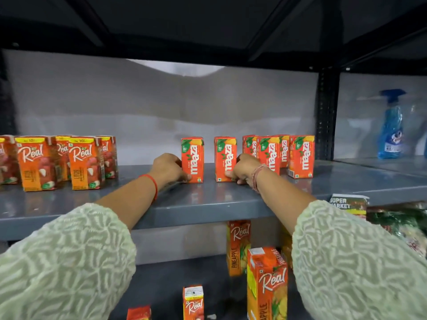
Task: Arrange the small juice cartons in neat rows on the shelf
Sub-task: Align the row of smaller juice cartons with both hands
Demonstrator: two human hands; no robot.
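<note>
On the grey shelf [196,204] two small orange Maaza cartons stand upright, a gap between them. My left hand [167,168] grips the left Maaza carton [193,158] by its left side. The right Maaza carton [224,155] is held by my right hand [245,168] at its lower right side. Just right of it stand several more Maaza cartons [300,155] in a tight group. A cluster of small Real litchi cartons [84,162] stands at the shelf's left.
A blue spray bottle [391,128] stands in the neighbouring bay, past a black upright [325,112]. Below, tall Real pineapple cartons [266,285] and a small Real carton [193,301] stand on the lower shelf. A "Super Market" label [346,204] and packaged goods sit at right.
</note>
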